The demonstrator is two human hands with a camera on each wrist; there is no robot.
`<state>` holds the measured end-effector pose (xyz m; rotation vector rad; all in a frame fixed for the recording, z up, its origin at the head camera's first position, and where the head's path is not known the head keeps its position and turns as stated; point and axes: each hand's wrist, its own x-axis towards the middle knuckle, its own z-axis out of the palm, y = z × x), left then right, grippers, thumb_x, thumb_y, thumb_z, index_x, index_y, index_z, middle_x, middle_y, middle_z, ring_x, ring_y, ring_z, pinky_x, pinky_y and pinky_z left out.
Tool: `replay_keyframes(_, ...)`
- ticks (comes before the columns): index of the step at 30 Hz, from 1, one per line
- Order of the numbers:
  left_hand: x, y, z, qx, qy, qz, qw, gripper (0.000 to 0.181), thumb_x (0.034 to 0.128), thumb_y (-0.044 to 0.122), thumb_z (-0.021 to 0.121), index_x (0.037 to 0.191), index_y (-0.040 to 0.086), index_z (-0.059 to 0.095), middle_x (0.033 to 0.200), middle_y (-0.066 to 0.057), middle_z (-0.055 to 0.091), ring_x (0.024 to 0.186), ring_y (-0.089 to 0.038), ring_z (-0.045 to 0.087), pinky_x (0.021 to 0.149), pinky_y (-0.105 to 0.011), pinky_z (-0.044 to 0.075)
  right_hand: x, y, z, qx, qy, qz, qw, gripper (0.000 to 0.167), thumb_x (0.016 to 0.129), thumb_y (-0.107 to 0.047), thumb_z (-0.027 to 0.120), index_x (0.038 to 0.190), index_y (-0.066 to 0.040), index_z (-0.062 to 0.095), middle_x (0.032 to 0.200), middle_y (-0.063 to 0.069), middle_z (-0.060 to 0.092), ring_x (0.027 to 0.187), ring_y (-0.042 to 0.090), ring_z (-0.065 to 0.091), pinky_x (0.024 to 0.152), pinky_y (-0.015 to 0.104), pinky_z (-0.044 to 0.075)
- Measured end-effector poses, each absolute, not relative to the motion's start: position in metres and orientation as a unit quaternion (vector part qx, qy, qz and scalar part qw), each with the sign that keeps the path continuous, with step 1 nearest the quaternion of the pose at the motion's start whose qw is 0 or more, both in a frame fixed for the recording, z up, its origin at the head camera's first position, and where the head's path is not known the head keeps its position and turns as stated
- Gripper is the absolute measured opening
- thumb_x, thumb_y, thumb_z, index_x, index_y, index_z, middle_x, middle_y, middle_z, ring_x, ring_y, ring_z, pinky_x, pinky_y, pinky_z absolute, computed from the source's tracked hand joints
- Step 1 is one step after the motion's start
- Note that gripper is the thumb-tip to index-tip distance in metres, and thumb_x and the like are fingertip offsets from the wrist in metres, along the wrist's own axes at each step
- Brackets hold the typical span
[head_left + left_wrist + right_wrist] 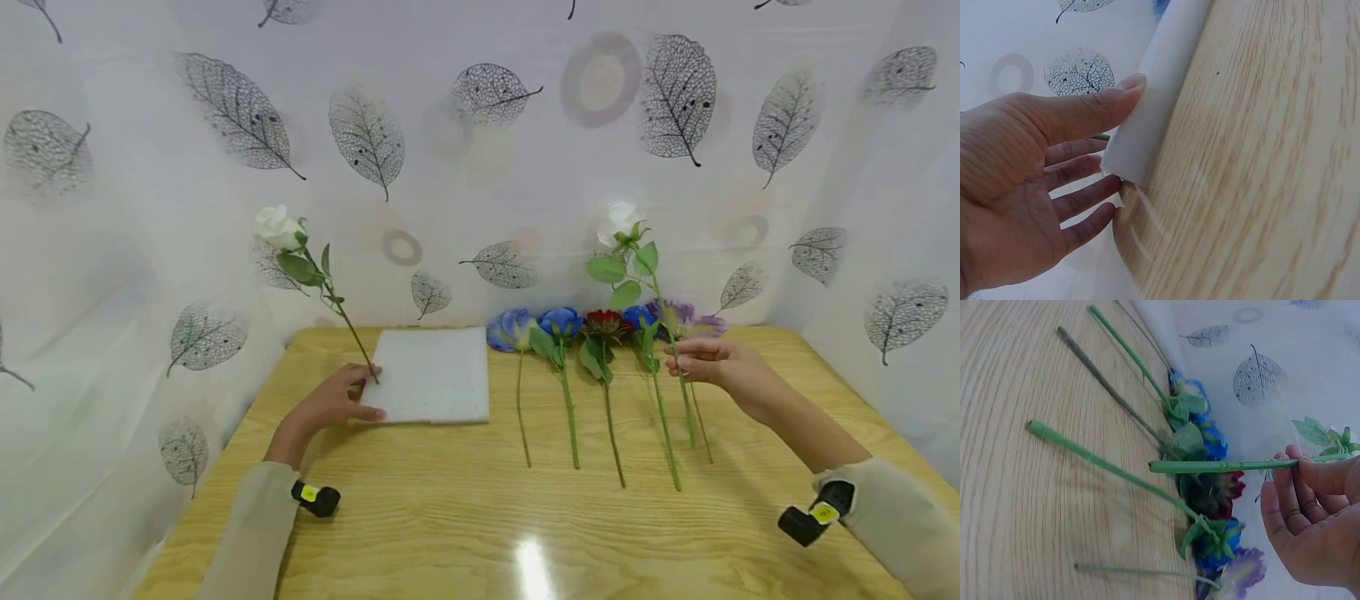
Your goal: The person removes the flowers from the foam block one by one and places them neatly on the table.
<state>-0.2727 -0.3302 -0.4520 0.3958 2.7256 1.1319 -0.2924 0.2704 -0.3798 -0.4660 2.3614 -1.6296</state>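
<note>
My left hand (pixel 341 402) holds the left edge of a white foam block (pixel 431 375); in the left wrist view the thumb presses on the block and the other fingers lie along its side. A white rose (pixel 279 229) leans left, its dark stem's lower end at the block's left part, beside my left fingers. My right hand (pixel 720 367) pinches the green stem of another white rose (pixel 621 223) between thumb and fingertips, raised above the flowers on the table. In the right wrist view, the cut end of this stem (pixel 1191 467) points left, clear of the wood.
Several artificial flowers lie in a row right of the block: a pale blue one (pixel 513 330), a blue one (pixel 561 322), a red one (pixel 606 325), another blue one and a purple one (pixel 705 325). The wooden table (pixel 450 517) meets a leaf-patterned curtain (pixel 480 183) behind.
</note>
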Motion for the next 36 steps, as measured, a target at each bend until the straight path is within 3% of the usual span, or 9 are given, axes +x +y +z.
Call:
replay_keyframes(9,-0.272,-0.332,-0.454,0.128,0.913,0.378,0.081,0.082,0.0866,0.023,0.084,0.151,-0.006,0.042,0.153,-0.034,0.035,0.136,-0.053,0.043,0.112,-0.06,0.044,-0.292,0.302,-0.381,-0.101,0.822,-0.547,0.119,0.031,0.106,-0.012,0.056,0.135,-0.003,0.054,0.104,-0.024,0.073,0.097,-0.004,0.069,0.084,0.017,0.059)
replay_keyframes(15,-0.272,-0.334,-0.455,0.127,0.912,0.381,0.076,0.081,0.0862,0.023,0.084,0.15,-0.006,0.043,0.152,-0.033,0.036,0.137,-0.053,0.043,0.112,-0.061,0.044,-0.295,0.321,-0.385,-0.088,0.807,-0.569,0.128,0.023,0.105,-0.004,0.053,0.118,-0.02,0.063,0.099,-0.021,0.074,0.091,0.0,0.071,0.079,0.018,0.059)
replay_keyframes(18,-0.271,-0.335,-0.454,0.126,0.912,0.383,0.076,0.081,0.0863,0.023,0.084,0.15,-0.006,0.043,0.152,-0.033,0.037,0.137,-0.053,0.043,0.112,-0.061,0.044,-0.294,0.327,-0.385,-0.081,0.82,-0.551,0.133,0.029,0.106,-0.003,0.049,0.134,0.002,0.057,0.098,-0.025,0.071,0.09,-0.003,0.07,0.078,0.017,0.059)
replay_keyframes(20,-0.272,-0.335,-0.454,0.125,0.912,0.383,0.075,0.08,0.0864,0.023,0.084,0.15,-0.006,0.044,0.152,-0.032,0.037,0.137,-0.052,0.043,0.112,-0.061,0.043,-0.294,0.33,-0.385,-0.072,0.834,-0.53,0.137,0.045,0.108,-0.005,0.047,0.144,0.019,0.039,0.098,-0.031,0.068,0.091,-0.006,0.069,0.079,0.017,0.059)
replay_keyframes(23,-0.272,-0.334,-0.453,0.127,0.914,0.379,0.073,0.08,0.0863,0.023,0.084,0.149,-0.007,0.044,0.151,-0.033,0.037,0.136,-0.053,0.043,0.112,-0.061,0.043,-0.292,0.336,-0.386,-0.063,0.846,-0.51,0.143,0.057,0.109,-0.008,0.045,0.147,0.026,0.021,0.098,-0.035,0.065,0.091,-0.008,0.067,0.079,0.016,0.058)
replay_keyframes(26,-0.272,-0.334,-0.453,0.13,0.915,0.374,0.072,0.08,0.0865,0.023,0.084,0.149,-0.007,0.044,0.151,-0.033,0.037,0.136,-0.053,0.044,0.112,-0.061,0.044,-0.29,0.343,-0.389,-0.054,0.84,-0.52,0.146,0.043,0.108,-0.007,0.047,0.142,0.018,0.041,0.097,-0.032,0.067,0.09,-0.006,0.069,0.079,0.017,0.059)
replay_keyframes(31,-0.274,-0.334,-0.453,0.129,0.916,0.374,0.074,0.081,0.0867,0.023,0.083,0.15,-0.007,0.043,0.152,-0.033,0.037,0.137,-0.052,0.044,0.113,-0.06,0.044,-0.286,0.355,-0.393,-0.043,0.829,-0.536,0.153,0.021,0.107,-0.005,0.046,0.119,-0.016,0.06,0.096,-0.026,0.069,0.088,-0.003,0.069,0.078,0.018,0.059)
replay_keyframes(33,-0.274,-0.334,-0.454,0.128,0.915,0.375,0.075,0.081,0.0867,0.023,0.083,0.15,-0.007,0.043,0.152,-0.033,0.037,0.137,-0.052,0.043,0.113,-0.06,0.043,-0.285,0.359,-0.394,-0.038,0.835,-0.527,0.155,0.022,0.108,-0.005,0.045,0.121,-0.014,0.06,0.096,-0.027,0.068,0.089,-0.004,0.069,0.078,0.018,0.058)
replay_keyframes(36,-0.274,-0.334,-0.454,0.124,0.914,0.378,0.077,0.082,0.0866,0.023,0.084,0.151,-0.006,0.042,0.153,-0.032,0.036,0.137,-0.052,0.043,0.114,-0.06,0.043,-0.284,0.364,-0.394,-0.028,0.845,-0.509,0.161,0.028,0.108,-0.006,0.043,0.132,0.002,0.056,0.095,-0.027,0.067,0.089,-0.004,0.068,0.078,0.019,0.058)
